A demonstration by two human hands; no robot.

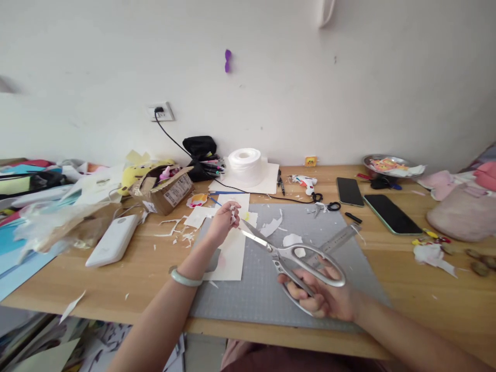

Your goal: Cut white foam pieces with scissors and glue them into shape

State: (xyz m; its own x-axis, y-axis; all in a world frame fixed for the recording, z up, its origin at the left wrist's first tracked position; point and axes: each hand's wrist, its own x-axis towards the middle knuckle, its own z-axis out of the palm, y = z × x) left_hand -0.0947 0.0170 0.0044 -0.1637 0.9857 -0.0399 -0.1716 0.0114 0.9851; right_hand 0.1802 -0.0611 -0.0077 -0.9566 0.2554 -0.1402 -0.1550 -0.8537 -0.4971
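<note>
My right hand is wrapped round the handles of large silver scissors, whose blades point left above the grey cutting mat. The blade tips come close to my left hand, which is closed in a pinch. A small crumpled white piece, seemingly paper, shows at its fingertips. Beneath that hand lies a sheet of white paper, partly over the mat. A metal ruler rests slantwise on the mat, partly behind the scissors. White paper scraps lie on the mat behind the blades.
A cardboard box and white power bank stand at left. Behind the mat are a white roll, a glue gun and small scissors. Two phones lie at right. A metal bowl stands at the back right.
</note>
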